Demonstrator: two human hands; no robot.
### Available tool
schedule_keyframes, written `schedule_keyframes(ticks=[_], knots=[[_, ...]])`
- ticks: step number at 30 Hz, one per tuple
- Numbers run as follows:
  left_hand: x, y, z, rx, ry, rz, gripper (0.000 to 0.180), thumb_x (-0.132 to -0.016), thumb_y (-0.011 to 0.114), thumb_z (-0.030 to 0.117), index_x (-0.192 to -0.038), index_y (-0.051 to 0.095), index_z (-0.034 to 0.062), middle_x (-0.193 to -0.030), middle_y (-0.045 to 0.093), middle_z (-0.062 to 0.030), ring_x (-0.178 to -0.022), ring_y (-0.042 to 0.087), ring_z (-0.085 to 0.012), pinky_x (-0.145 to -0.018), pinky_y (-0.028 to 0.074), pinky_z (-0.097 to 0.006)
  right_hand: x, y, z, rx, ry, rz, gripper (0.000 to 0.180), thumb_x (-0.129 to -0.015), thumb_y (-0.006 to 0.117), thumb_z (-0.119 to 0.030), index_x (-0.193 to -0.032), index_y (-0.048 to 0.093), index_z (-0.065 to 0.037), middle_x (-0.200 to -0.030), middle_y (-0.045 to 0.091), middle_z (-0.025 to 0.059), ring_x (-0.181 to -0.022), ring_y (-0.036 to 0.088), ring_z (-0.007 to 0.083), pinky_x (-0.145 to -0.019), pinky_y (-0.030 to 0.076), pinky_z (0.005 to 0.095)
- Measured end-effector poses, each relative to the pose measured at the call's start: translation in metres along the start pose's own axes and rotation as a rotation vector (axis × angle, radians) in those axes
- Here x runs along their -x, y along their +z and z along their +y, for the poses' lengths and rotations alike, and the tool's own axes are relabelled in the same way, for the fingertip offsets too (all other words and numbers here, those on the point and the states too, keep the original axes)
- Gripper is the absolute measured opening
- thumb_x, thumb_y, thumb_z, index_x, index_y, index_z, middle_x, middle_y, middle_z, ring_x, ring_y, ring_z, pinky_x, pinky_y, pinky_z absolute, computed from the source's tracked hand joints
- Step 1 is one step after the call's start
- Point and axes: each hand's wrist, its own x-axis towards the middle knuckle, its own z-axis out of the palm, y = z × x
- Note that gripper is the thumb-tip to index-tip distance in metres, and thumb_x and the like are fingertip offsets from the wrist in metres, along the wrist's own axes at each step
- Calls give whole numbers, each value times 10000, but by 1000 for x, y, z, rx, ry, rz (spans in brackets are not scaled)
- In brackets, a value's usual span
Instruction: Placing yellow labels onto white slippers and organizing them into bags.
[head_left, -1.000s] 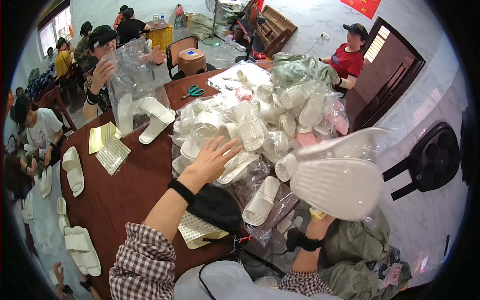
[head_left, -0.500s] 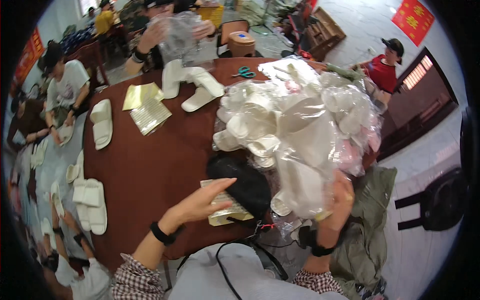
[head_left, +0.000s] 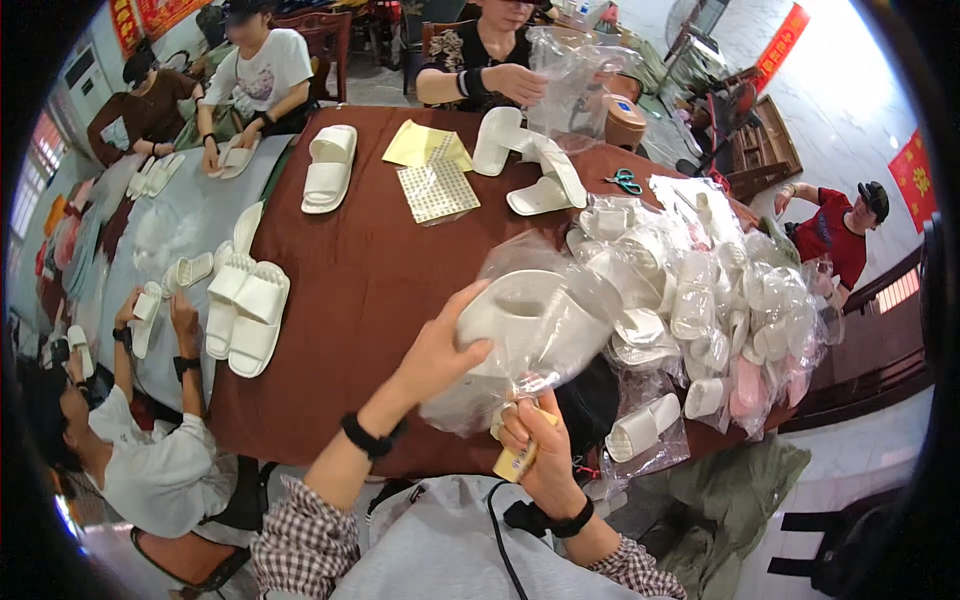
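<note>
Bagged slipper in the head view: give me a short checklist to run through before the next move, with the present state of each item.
1. White slipper fully inside the clear plastic bag: ok, film covers it all round.
2. Left hand has a grip on the slipper's side through the film: ok.
3. Right hand pinches the gathered bag mouth below the slipper: ok.
4. Small yellow piece in the right hand, what it is and whether it is in place: cannot tell.
5. Bag mouth closed: cannot tell, fingers hide it.
6. Bare brown table beside the pile of bagged slippers to set it down: ok.
</note>
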Motion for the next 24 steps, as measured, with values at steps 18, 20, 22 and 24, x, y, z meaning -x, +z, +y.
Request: schedule_keyframes(ticks=[18, 20, 22, 24], knots=[[130, -39, -137, -675, -124, 634, 161, -867, 517, -11, -968, 638, 19, -993, 617, -132, -970, 571, -339, -856, 470, -438, -73, -173, -60, 1475, -150, 341, 304, -948, 664, -254, -1103, 685, 5, -926, 708, 85, -725, 634, 141, -646, 512, 283], [141, -35, -132, -841, -50, 536, 169, -830, 541, 3, -968, 636, 30, -1005, 615, -127, -964, 570, -331, -848, 472, -445, -96, -185, -52, 1594, -317, 258, 313, -931, 682, -256, -1093, 687, 12, -925, 708, 117, -753, 654, 205, -678, 520, 319], [146, -24, -116, -963, 82, 399, 209, -789, 579, 48, -986, 650, 44, -1020, 612, -110, -1001, 570, -308, -866, 471, -432, -113, -169, -42, 1810, -451, 157, 363, -866, 741, -260, -1078, 649, 20, -975, 658, 186, -868, 649, 379, -764, 522, 421], [150, -22, -131, -1012, 55, 203, 311, -790, 608, 81, -1098, 638, 51, -1147, 589, -97, -1135, 536, -297, -953, 444, -420, -118, -150, -35, 1947, -449, 122, 379, -848, 754, -259, -1081, 621, 9, -1002, 624, 180, -882, 634, 384, -762, 520, 432]])
